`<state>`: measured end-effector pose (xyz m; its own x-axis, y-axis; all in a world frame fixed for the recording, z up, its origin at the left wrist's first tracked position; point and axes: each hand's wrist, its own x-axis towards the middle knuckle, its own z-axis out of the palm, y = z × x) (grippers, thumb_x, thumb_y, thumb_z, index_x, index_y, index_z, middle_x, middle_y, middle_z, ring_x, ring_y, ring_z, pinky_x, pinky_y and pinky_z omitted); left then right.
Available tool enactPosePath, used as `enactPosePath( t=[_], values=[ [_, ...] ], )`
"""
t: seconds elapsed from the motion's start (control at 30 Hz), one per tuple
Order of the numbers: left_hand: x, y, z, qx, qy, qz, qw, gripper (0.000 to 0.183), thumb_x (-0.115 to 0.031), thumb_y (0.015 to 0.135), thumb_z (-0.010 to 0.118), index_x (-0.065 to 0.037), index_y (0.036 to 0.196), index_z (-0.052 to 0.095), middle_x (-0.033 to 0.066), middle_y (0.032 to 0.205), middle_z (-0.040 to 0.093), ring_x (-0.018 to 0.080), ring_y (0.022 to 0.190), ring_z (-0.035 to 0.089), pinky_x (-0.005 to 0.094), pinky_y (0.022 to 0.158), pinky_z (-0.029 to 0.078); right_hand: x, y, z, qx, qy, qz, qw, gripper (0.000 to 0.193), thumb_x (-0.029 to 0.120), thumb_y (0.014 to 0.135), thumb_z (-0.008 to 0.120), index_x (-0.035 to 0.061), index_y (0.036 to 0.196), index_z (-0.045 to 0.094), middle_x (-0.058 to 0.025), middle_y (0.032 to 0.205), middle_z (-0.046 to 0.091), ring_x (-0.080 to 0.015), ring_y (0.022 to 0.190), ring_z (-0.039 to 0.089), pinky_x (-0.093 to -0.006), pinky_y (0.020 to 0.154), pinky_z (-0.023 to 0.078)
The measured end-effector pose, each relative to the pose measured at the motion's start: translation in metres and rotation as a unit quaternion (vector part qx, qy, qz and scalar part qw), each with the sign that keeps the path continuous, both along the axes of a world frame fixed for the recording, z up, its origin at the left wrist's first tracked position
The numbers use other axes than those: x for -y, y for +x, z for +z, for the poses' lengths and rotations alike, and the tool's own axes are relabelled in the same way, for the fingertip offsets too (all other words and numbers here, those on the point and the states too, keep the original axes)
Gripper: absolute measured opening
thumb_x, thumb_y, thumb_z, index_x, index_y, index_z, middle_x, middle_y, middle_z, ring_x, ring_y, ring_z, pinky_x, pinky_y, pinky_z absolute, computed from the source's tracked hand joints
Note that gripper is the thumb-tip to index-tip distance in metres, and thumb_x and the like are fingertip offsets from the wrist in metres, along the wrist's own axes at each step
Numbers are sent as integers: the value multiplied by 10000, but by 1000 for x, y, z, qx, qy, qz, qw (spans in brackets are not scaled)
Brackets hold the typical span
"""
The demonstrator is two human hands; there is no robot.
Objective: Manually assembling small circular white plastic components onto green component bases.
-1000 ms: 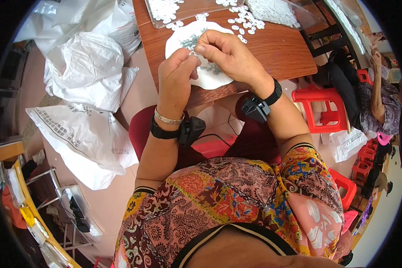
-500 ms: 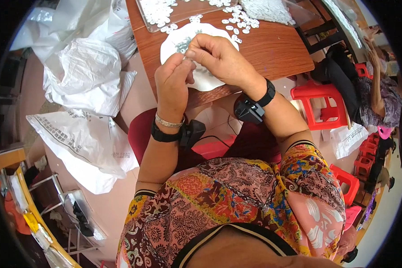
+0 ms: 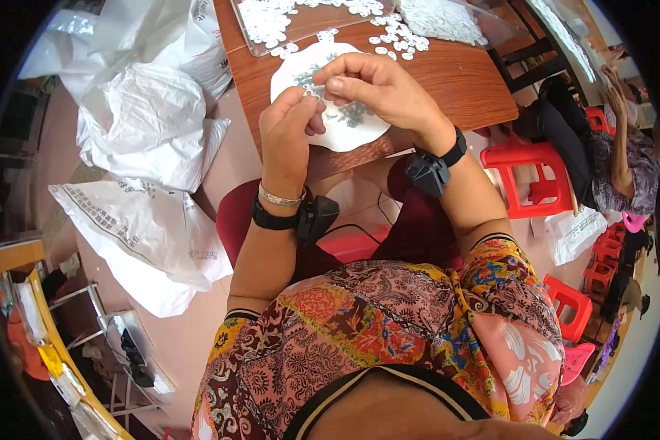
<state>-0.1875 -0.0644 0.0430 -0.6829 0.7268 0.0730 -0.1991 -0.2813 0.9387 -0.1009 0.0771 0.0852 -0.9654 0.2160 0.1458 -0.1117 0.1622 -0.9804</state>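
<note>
Over a white scalloped plate (image 3: 342, 142), my left hand (image 3: 289, 121) pinches a small white plastic piece between thumb and index finger; only its edge shows. Just right of it is my right hand (image 3: 385, 88), thumb and index finger nearly together; anything between them is too small to make out. The two hands' fingertips are a little apart. Small grey metallic bits (image 3: 353, 114) lie in the plate, partly hidden by my hands. Beyond the plate, loose white oval pieces with holes (image 3: 400, 38) are scattered on the wooden table (image 3: 466, 81).
A clear tray (image 3: 323, 29) of white pieces and a clear bag of white pieces (image 3: 440, 22) occupy the table's far side. White sacks (image 3: 143, 121) stand on the floor at left. Red stools (image 3: 532, 176) and another person (image 3: 623, 154) are at right.
My right hand has moved slightly right, away from my left fingertips, which it was touching. My left hand keeps its pinch. The whole view has shifted a little.
</note>
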Motion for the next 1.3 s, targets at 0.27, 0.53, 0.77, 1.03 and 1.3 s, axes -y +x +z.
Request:
enactPosePath(
  t=[0.27,0.53,0.77,1.03,1.3],
  values=[
    [0,2,1,-44,-28,-10,999,217,-167,864,517,19,796,606,13,628,525,76,591,460,224,557,358,2,0,0,6,49,10,999,150,139,907,586,-8,921,614,11,792,579,-56,740,507,-210,682,432],
    [3,6,3,-23,-17,-21,999,218,-164,859,519,27,785,596,8,621,506,71,592,441,218,544,339,8,5,11,4,204,-36,978,190,168,901,592,8,797,599,22,670,544,-53,658,455,-229,588,393],
    [3,11,7,-54,-6,-38,998,216,-155,868,514,26,777,590,1,620,494,66,589,424,213,538,327,3,10,17,25,271,-23,962,229,188,899,599,8,758,589,-9,656,565,-68,640,474,-252,574,406],
    [4,4,5,-25,16,-3,1000,217,-158,875,518,20,768,582,13,633,520,81,607,464,217,585,356,-53,10,14,58,292,-200,934,256,247,889,610,-3,902,666,-19,708,622,-84,678,550,-249,627,452],
    [5,-4,7,4,32,6,999,236,-181,875,515,12,752,573,13,633,515,96,605,471,221,600,365,-124,-1,-31,101,515,-273,806,234,214,827,641,36,973,685,-142,822,680,-265,735,650,-349,673,501]
  ],
)
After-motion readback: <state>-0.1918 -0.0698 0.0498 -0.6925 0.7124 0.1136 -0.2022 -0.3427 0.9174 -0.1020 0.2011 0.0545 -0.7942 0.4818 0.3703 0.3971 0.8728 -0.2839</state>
